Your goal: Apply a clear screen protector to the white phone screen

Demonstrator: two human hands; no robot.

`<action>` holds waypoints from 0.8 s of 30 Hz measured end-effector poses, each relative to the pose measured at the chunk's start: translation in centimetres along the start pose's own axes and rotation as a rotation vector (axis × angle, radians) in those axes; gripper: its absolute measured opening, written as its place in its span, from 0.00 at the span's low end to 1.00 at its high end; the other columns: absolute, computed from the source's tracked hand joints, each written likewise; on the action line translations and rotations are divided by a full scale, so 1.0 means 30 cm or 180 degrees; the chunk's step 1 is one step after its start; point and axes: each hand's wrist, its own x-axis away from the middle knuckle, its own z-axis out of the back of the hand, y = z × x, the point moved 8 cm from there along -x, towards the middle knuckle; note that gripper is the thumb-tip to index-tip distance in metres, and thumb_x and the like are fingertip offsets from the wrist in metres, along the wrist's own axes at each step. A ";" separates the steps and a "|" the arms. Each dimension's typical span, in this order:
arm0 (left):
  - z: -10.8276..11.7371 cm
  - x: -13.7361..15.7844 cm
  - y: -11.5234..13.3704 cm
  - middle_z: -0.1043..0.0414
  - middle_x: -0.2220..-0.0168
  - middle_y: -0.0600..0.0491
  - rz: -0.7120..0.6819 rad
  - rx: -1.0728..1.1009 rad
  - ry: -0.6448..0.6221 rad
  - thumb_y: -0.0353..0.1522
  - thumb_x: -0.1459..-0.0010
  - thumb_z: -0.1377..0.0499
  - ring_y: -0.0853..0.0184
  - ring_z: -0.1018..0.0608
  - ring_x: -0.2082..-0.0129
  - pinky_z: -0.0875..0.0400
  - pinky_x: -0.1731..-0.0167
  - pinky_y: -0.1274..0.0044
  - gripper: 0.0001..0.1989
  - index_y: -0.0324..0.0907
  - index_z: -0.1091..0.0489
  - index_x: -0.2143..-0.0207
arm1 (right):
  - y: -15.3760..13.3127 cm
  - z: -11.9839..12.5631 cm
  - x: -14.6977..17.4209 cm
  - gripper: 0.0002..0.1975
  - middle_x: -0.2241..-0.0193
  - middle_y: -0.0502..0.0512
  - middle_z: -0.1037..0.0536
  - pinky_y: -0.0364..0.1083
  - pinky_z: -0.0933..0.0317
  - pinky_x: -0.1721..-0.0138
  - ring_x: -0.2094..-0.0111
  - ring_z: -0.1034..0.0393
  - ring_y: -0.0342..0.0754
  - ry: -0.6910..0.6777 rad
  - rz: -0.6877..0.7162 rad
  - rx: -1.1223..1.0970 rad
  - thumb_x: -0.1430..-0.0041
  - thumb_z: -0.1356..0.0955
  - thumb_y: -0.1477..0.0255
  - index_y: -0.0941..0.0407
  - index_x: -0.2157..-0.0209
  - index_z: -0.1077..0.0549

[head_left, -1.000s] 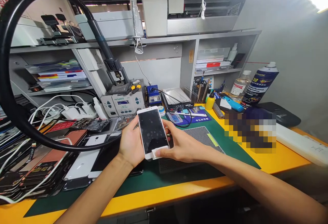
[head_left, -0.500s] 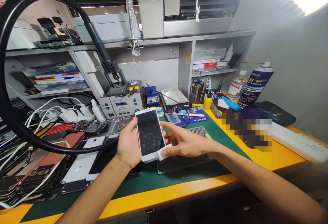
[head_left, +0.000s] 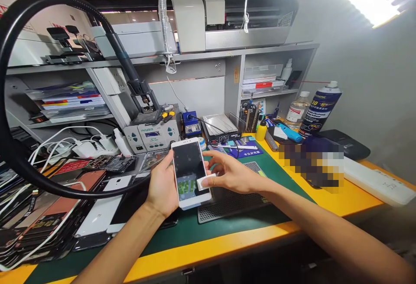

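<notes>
- At the fingertips, we see the right hand (head_left: 232, 174) with its thumb and fingers clamped on a small white pad (head_left: 204, 182).
- The pad overlaps the lower right part of the screen; we cannot tell whether it presses on the glass.
- We note the left hand (head_left: 162, 184) closed about the white-framed phone (head_left: 190, 158), its thumb along the left edge; the fingers behind are hidden.
- The phone lies between the 2 hands, screen up and tilted toward the viewer, above the bench. Green patches show low on its dark screen.
- Below and to the right, we find a perforated grey plate (head_left: 234, 206) resting on the green mat (head_left: 182, 234), which covers part of the yellow bench (head_left: 208, 251).
- To the left, we distinguish a white handset (head_left: 102, 208), back upward, beside a pile of phone parts (head_left: 65, 214).
- Behind the hands, we mark a grey control unit (head_left: 152, 134) with yellow-handled pliers (head_left: 168, 115) on top, and a flat silver plate unit (head_left: 221, 125).
- Farther right, we observe 3 containers: a yellow bottle (head_left: 260, 132), a clear bottle (head_left: 296, 110) and a dark blue spray can (head_left: 320, 110).
- Outermost, we locate a large pale machine (head_left: 186, 19) on the shelf (head_left: 211, 55).
</notes>
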 end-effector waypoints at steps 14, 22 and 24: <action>-0.021 0.012 -0.053 0.20 0.57 0.40 0.0332 -0.0330 -0.0425 0.45 0.32 0.49 0.50 0.18 0.59 0.25 0.55 0.58 0.26 0.38 0.30 0.42 | -0.015 0.080 -0.018 0.34 0.54 0.56 0.26 0.46 0.30 0.64 0.63 0.28 0.45 0.0691 0.0219 -0.0420 0.49 0.23 0.66 0.53 0.41 0.31; -0.037 0.023 -0.099 0.22 0.56 0.34 0.0681 -0.0543 -0.0747 0.47 0.32 0.53 0.49 0.19 0.62 0.26 0.56 0.54 0.31 0.31 0.30 0.43 | -0.030 0.137 -0.017 0.17 0.66 0.55 0.20 0.45 0.35 0.68 0.67 0.30 0.46 0.0845 0.0208 -0.0483 0.45 0.27 0.59 0.57 0.60 0.18; -0.039 0.027 -0.097 0.23 0.54 0.32 0.0682 -0.0595 -0.0768 0.47 0.32 0.53 0.49 0.19 0.62 0.27 0.56 0.54 0.31 0.30 0.31 0.42 | -0.026 0.143 -0.015 0.17 0.69 0.54 0.21 0.44 0.37 0.69 0.69 0.32 0.45 0.0870 0.0101 -0.0542 0.45 0.27 0.58 0.57 0.64 0.17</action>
